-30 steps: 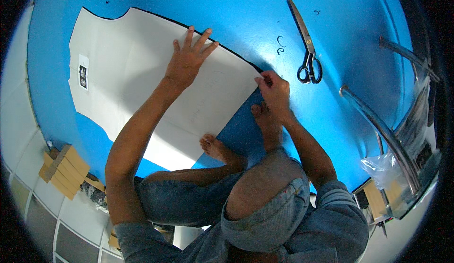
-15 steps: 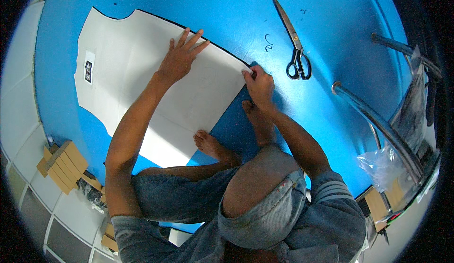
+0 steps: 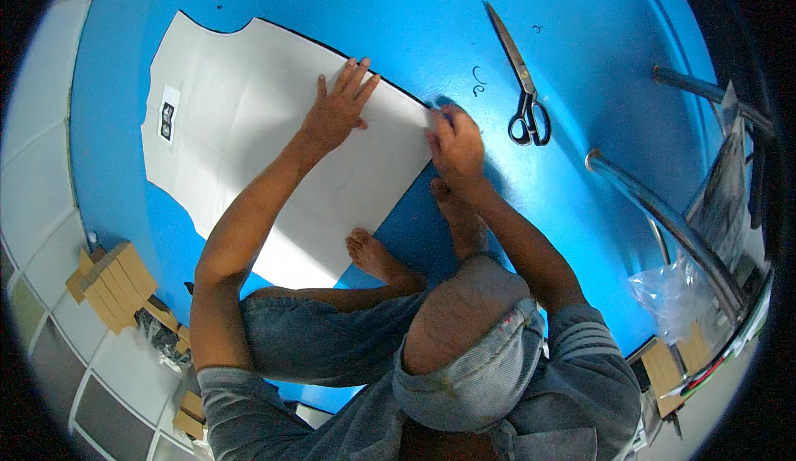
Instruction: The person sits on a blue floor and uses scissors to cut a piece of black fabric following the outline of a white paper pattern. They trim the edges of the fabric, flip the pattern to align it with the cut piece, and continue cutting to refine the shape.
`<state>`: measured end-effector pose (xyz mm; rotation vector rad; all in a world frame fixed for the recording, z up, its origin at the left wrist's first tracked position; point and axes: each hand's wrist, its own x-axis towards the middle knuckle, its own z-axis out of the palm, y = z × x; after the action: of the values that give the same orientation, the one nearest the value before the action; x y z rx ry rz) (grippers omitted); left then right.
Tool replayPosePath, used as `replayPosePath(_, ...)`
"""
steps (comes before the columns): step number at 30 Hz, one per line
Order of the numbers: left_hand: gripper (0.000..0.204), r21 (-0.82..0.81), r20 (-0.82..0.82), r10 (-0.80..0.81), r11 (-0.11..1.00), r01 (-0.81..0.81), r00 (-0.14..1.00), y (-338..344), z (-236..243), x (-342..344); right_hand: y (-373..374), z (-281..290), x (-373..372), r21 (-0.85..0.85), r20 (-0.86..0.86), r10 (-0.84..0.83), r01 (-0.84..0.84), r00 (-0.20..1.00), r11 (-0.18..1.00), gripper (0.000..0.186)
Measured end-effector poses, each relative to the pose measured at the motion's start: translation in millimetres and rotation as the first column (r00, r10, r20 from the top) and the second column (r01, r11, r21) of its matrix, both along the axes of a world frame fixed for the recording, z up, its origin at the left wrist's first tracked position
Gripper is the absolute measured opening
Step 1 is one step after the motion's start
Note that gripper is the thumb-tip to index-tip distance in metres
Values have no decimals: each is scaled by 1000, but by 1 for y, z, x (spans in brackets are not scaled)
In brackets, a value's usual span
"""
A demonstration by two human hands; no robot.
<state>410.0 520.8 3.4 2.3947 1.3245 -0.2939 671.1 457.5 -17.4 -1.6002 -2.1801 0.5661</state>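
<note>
A large white garment pattern piece (image 3: 249,138) with a curved neckline lies flat. Black fabric (image 3: 406,92) shows as a thin strip along its upper right edge. My left hand (image 3: 333,114) rests on the pattern near that edge, fingers spread, the tips reaching the black strip. At the right corner of the pattern, my right hand (image 3: 458,148) has its fingers curled together. A small dark bit shows by its fingertips, slightly blurred, and I cannot make out what they hold. Black-handled fabric shears (image 3: 524,80) lie farther right, untouched, their point directed away from me.
The blue surface (image 3: 572,30) carries small black scraps (image 3: 478,81) beside the shears. My bare feet (image 3: 371,255) are close to the pattern's near edge. Metal tubes (image 3: 655,204) and a clear plastic bag (image 3: 673,287) stand at right. Cardboard pieces (image 3: 116,283) lie at left.
My left hand has slid slightly along the edge toward the right corner. My right hand has shifted its fingers at the corner. The whole view has moved a little.
</note>
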Motion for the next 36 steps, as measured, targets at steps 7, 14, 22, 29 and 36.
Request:
replayPosePath(7, 93, -64, 5, 34, 997, -34, 999, 6, 2, 2, 2, 4, -16, -203, 217, 372, -331, 903, 922, 80)
replayPosePath(14, 73, 83, 548, 144, 971, -225, 824, -10, -2, -69, -4, 5, -43, -202, 325, 417, -368, 849, 907, 79)
replayPosePath(22, 58, 222, 471, 838, 190, -956, 276, -164, 3, -99, -12, -38, -21, 49, 809, 221, -437, 545, 898, 84)
replayPosePath(29, 90, 378, -91, 883, -397, -836, -461, -357, -35, -44, 9, -88, 14, 315, 645, 135, -423, 752, 850, 87)
replayPosePath(36, 88, 335, 3, 881, -446, -830, -472, -372, -33, -41, 19, -63, 7, 253, 669, 176, -443, 723, 860, 86)
